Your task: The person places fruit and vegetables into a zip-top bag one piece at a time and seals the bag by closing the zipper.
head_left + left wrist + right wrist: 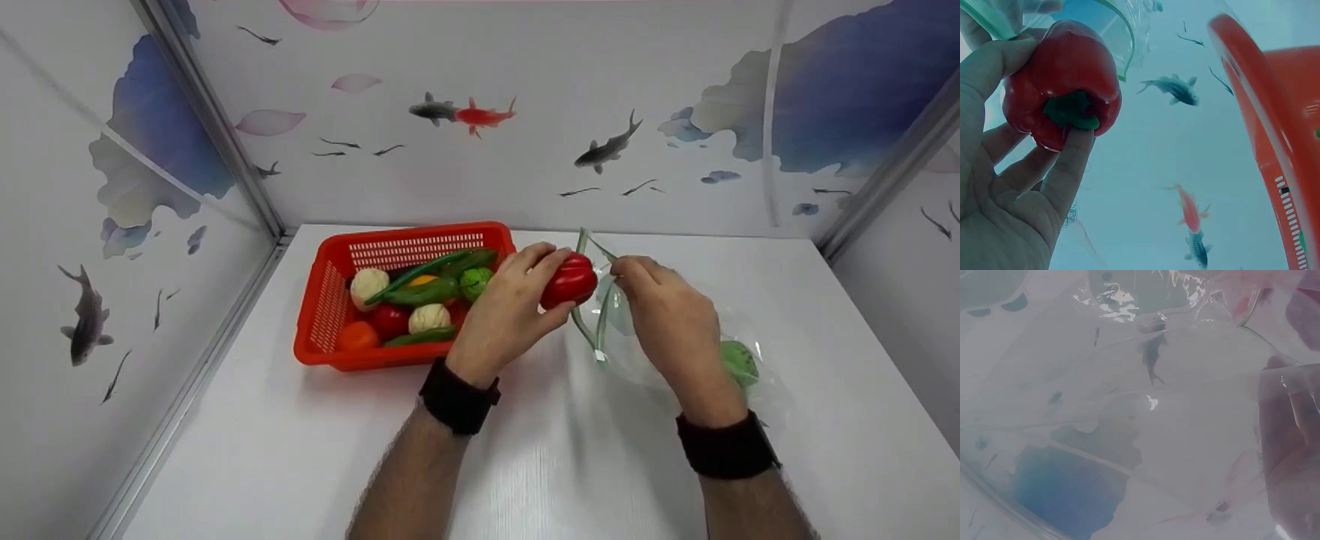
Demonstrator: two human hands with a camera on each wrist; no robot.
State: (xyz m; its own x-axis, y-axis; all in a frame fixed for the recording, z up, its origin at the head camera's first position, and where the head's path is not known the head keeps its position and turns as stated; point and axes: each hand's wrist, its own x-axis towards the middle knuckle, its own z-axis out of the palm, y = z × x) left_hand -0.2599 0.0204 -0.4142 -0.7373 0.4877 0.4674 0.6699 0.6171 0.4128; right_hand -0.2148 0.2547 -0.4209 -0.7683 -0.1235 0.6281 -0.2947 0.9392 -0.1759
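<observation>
My left hand (pixel 504 315) grips a red bell pepper (pixel 570 280) between thumb and fingers, at the mouth of a clear zip bag (pixel 637 352). In the left wrist view the pepper's (pixel 1072 67) green stem end faces the camera, with a fingertip against it. My right hand (pixel 667 326) pinches the bag's green-edged rim, and the mouth stands open. Inside the bag, partly behind the right wrist, is a round green vegetable (pixel 739 363). Through the bag's film, the right wrist view shows part of the right hand (pixel 1292 450).
Left of the hands, a red plastic basket (pixel 319 322) holds several vegetables, among them a green pepper (pixel 424 292), a tomato (pixel 358 337) and pale round ones (pixel 430 319). A white table (pixel 540 465) lies beneath, enclosed by panels printed with fish.
</observation>
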